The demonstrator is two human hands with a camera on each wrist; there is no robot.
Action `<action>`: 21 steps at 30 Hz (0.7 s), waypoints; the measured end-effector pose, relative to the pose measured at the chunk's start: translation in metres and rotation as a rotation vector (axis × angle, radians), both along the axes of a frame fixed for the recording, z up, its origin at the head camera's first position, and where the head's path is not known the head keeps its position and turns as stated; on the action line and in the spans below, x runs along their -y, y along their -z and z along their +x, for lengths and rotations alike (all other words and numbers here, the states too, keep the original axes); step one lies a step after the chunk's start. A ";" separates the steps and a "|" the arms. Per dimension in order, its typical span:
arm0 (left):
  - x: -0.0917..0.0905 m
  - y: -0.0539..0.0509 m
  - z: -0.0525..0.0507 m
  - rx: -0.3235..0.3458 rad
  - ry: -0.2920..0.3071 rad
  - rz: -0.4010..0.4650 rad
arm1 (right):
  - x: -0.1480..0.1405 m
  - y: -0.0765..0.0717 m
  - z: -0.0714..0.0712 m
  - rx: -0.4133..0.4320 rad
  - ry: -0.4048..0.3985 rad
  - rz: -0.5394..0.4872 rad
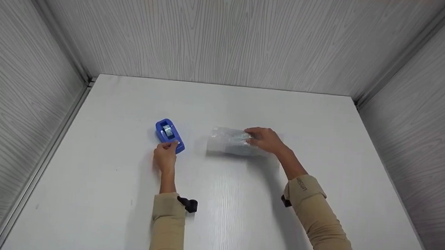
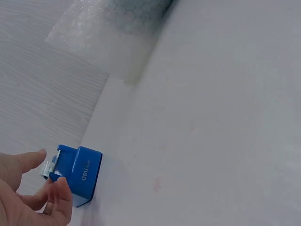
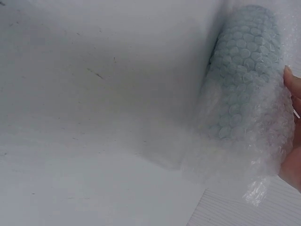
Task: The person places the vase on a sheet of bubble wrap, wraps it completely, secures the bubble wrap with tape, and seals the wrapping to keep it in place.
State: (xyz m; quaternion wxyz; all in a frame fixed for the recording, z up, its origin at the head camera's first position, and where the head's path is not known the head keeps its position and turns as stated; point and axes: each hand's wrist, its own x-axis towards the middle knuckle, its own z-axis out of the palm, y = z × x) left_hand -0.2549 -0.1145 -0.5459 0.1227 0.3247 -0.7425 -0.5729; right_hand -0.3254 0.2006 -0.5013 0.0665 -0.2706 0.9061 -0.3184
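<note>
A blue tape dispenser (image 1: pixel 165 124) stands on the white table, left of centre. My left hand (image 1: pixel 165 156) is at its near, cutter end. In the left wrist view, the thumb (image 2: pixel 32 161) and fingers stand apart on either side of the loose tape end (image 2: pixel 47 169); I see no firm pinch. To the right lies a bubble-wrapped cylinder-like bundle (image 1: pixel 227 140), greenish-grey inside, with loose clear wrap past its end. My right hand (image 1: pixel 268 140) holds this bundle from above, thumb and fingers around it. The wrapped thing's kind is hidden.
The white table (image 1: pixel 217 217) has a back edge against a wood-grain wall (image 1: pixel 228 36). Similar panels (image 1: pixel 420 114) rise on both sides. Small black cameras sit at both sleeve cuffs (image 1: pixel 166 206).
</note>
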 end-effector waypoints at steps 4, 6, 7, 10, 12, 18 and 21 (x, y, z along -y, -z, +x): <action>0.005 -0.001 0.004 0.012 0.077 0.100 | 0.000 0.000 0.000 -0.006 -0.005 -0.011; 0.007 0.000 0.005 0.007 0.094 0.173 | 0.000 -0.001 0.001 -0.005 -0.006 -0.017; 0.008 0.001 0.006 -0.005 0.094 0.205 | 0.000 -0.001 0.001 0.000 -0.003 -0.022; 0.010 0.004 0.005 -0.043 0.083 0.244 | 0.001 -0.001 0.002 0.008 0.005 -0.027; 0.010 0.003 0.004 -0.074 0.067 0.210 | 0.002 -0.001 0.002 0.023 0.009 -0.028; 0.006 0.002 0.000 -0.088 0.002 0.109 | 0.003 -0.002 0.003 0.050 0.020 -0.009; 0.003 0.001 -0.003 -0.102 -0.021 0.079 | 0.002 -0.003 0.003 0.038 0.023 -0.006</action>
